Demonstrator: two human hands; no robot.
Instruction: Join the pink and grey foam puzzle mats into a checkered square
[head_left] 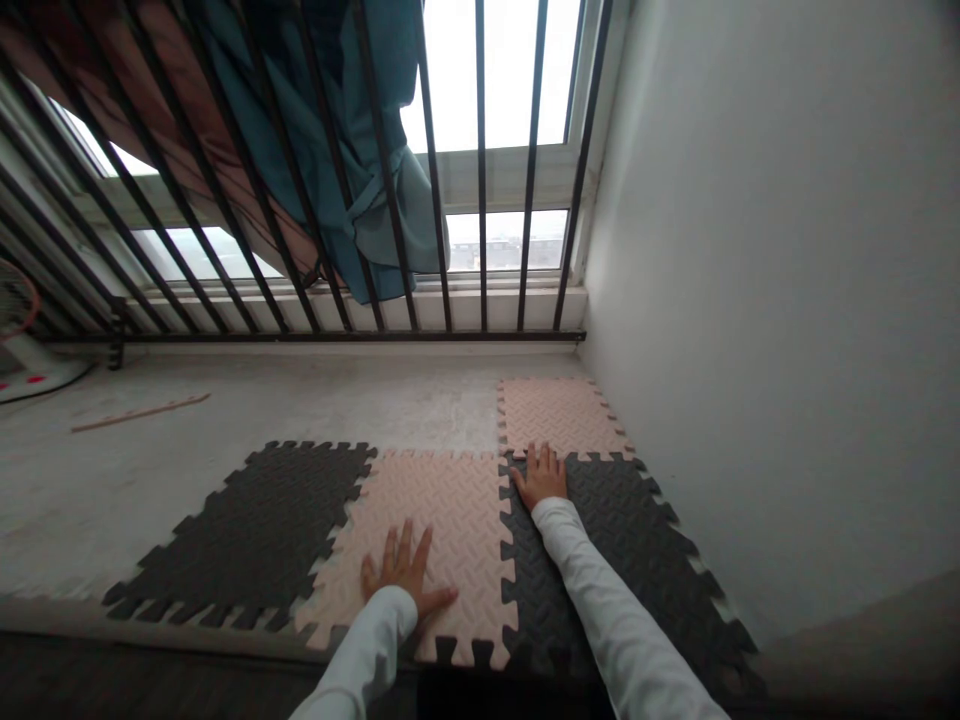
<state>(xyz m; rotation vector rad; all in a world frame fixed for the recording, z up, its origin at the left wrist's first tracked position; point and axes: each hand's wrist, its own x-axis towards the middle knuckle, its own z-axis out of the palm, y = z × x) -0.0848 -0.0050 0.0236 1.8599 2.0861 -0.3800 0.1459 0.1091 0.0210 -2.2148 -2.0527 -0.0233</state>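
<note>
My left hand [405, 572] lies flat with spread fingers on the near part of a pink foam mat tile [442, 510]. Further forward, my right hand [541, 478] presses on a dark grey foam tile [622, 530], its fingertips at the seam with a second pink tile [555, 410] behind it. The toothed edges of the pink and dark tiles meet between my hands. Another dark tile [247, 530] adjoins the pink one on the left. Neither hand grips anything.
A white wall [765, 300] rises along the right. Behind the tiles runs a dark metal railing [345, 337] with teal cloth [375, 200] hanging beyond it, before windows. A thin pinkish strip [142, 413] lies on the pale floor [375, 395]; a fan [30, 340] stands far left.
</note>
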